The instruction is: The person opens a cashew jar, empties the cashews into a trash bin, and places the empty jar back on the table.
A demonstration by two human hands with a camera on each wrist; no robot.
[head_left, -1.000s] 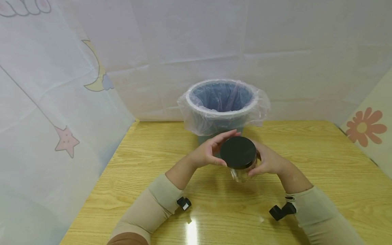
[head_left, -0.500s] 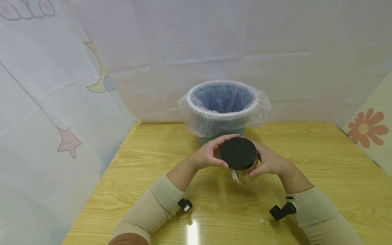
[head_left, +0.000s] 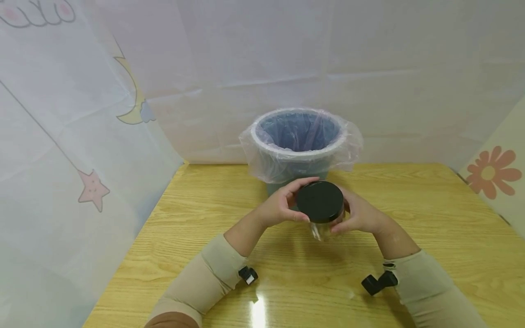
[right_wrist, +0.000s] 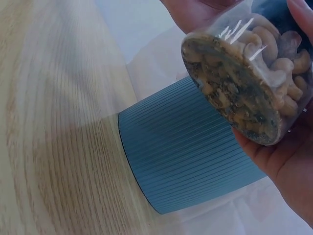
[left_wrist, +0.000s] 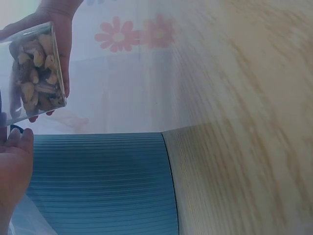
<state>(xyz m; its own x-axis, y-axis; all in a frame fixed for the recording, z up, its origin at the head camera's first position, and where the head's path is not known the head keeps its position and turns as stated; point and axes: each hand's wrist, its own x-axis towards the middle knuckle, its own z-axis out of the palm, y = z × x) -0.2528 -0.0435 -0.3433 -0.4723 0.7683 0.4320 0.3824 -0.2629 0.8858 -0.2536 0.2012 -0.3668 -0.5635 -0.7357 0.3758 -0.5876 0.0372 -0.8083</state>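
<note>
A clear jar (head_left: 321,231) with a wide black lid (head_left: 320,202) is held in the air over the table, in front of the bin. Cashew nuts (right_wrist: 266,46) show through its wall in the right wrist view. My right hand (head_left: 361,214) grips the jar's body, thumb on the near side. From the other side, my left hand (head_left: 280,205) curls round the lid, with the thumb along its near edge and the fingers behind. In the left wrist view the jar's bottom end (left_wrist: 41,73) points away from the left hand (left_wrist: 14,169).
A ribbed blue bin (left_wrist: 102,183) with a white rim (head_left: 297,154) stands just behind the hands. Its clear plastic liner (head_left: 262,161) hangs over the outside. The wooden table (head_left: 197,196) ends at a pale patterned sheet (head_left: 205,91) at the back and sides.
The jar has risen slightly and tilted a little since half a second ago. My left thumb has slid a short way right along the lid's near edge. Bin unmoved.
</note>
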